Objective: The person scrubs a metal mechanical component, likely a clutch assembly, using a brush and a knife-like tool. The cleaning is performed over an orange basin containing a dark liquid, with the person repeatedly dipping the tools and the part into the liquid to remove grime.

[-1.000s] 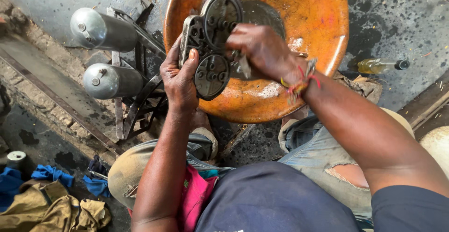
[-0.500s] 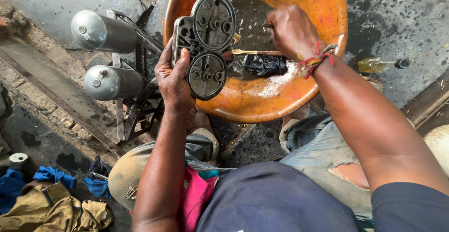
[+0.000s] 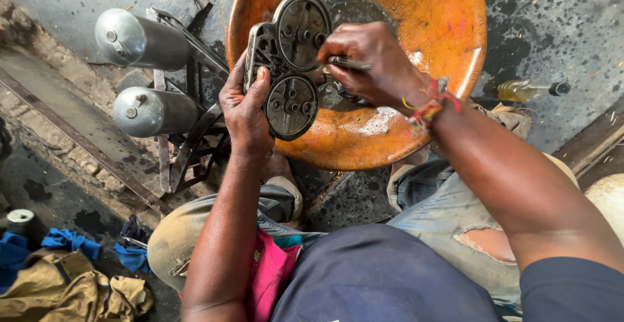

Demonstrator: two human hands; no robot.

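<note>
Cylinders (image 3: 146,75) left of basin (image 3: 448,16); left hand (image 3: 247,111) grips plate (image 3: 289,68), right hand (image 3: 370,62) pinches brush (image 3: 348,63).

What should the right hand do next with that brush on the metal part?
Probably draw the brush across the upper disc: the right hand holds it against the metal part, which the left hand steadies over the orange basin.

A metal part (image 3: 289,68) sits over the near-left rim of a basin (image 3: 416,10), between the left hand (image 3: 246,111) on its left and the right hand (image 3: 370,62) on its right. Two cylinders (image 3: 146,39) lie left of the basin, a bottle (image 3: 530,90) right of it. Rags (image 3: 65,283) lie at the near left.
</note>
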